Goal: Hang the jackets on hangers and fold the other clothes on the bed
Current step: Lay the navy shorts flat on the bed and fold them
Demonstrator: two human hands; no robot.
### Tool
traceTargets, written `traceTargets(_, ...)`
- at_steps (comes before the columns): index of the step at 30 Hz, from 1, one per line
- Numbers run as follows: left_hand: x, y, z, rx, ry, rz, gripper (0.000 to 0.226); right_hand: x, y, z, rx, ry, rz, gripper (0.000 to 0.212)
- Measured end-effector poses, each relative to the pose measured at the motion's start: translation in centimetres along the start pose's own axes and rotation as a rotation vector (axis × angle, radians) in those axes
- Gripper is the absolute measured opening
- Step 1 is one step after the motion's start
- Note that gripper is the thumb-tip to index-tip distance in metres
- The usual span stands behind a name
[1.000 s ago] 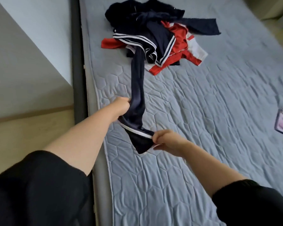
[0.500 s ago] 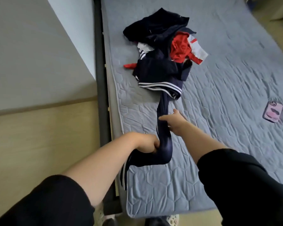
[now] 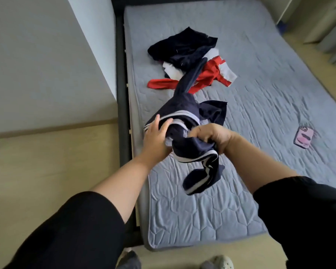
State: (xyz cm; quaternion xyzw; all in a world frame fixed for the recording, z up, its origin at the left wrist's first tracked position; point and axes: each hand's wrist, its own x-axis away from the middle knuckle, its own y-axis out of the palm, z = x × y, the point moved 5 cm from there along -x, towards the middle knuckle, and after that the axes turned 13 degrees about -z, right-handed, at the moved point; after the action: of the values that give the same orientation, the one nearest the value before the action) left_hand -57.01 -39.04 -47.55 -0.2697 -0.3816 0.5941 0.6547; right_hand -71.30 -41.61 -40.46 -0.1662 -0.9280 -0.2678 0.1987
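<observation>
Navy-blue soft fabric garment with white stripes (image 3: 180, 109), light and limp, hangs bunched over the grey quilted bed (image 3: 260, 90); right hand (image 3: 209, 137) clenches a wad, left hand (image 3: 156, 137) is on the striped hem, pinch unclear; regrip at hem corners.
</observation>
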Motion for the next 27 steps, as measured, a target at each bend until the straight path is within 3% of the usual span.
traceTargets(3, -0.1, 3.2, 3.1, -0.097, 0.015, -0.196, 0.031, 2.7, -3.3, -0.2, -0.051, 0.032, 0.163, 0.019)
traceTargets(5, 0.9, 4.8, 3.5, 0.105, -0.199, -0.250, 0.017, 4.6, -7.1, 0.5, -0.087, 0.041, 0.454, 0.016)
traceTargets(7, 1.8, 5.4, 4.2, 0.297, -0.417, -0.208, 0.028, 7.1, -10.6, 1.0, 0.259, 0.131, 0.753, 0.019)
traceTargets(8, 1.9, 5.3, 5.1, 0.429, -0.474, -0.187, 0.034, 8.0, -11.2, 1.4, 0.478, 0.183, 0.782, 0.029)
traceTargets(10, 1.8, 4.9, 8.2, 0.792, -0.483, -0.248, 0.036, 8.5, -11.1, 3.2, 0.689, 0.244, 0.608, 0.049)
traceTargets(12, 0.9, 3.9, 11.1, 0.933, -0.383, -0.335, 0.030, 8.3, -10.1, 4.7, 0.723, 0.229, 0.459, 0.063)
traceTargets(14, -0.3, 2.5, 12.4, 0.851, -0.308, -0.268, 0.028, 7.5, -9.6, 5.2, 0.730, 0.165, 0.471, 0.072)
traceTargets(16, -1.1, 2.1, 11.2, 0.793, -0.282, -0.115, 0.022, 6.6, -9.7, 5.6, 0.673, 0.106, 0.590, 0.070)
traceTargets(17, -1.3, 2.7, 10.1, 0.808, -0.260, -0.122, 0.022, 6.2, -9.9, 6.3, 0.636, 0.089, 0.654, 0.069)
traceTargets(20, -0.4, 7.4, 4.9, 0.597, -0.295, -0.321, 0.059, 3.6, -10.9, 10.3, 0.623, 0.083, 0.704, 0.068)
traceTargets(24, 0.3, 17.2, -3.3, 0.130, -0.331, -0.487, 0.070, -2.4, -13.7, 19.4, 0.891, 0.217, 0.528, 0.078)
traceTargets(27, -0.5, 24.9, -7.7, 0.120, -0.370, -0.537, 0.083, -6.8, -16.8, 26.6, 0.992, 0.321, 0.424, 0.090)
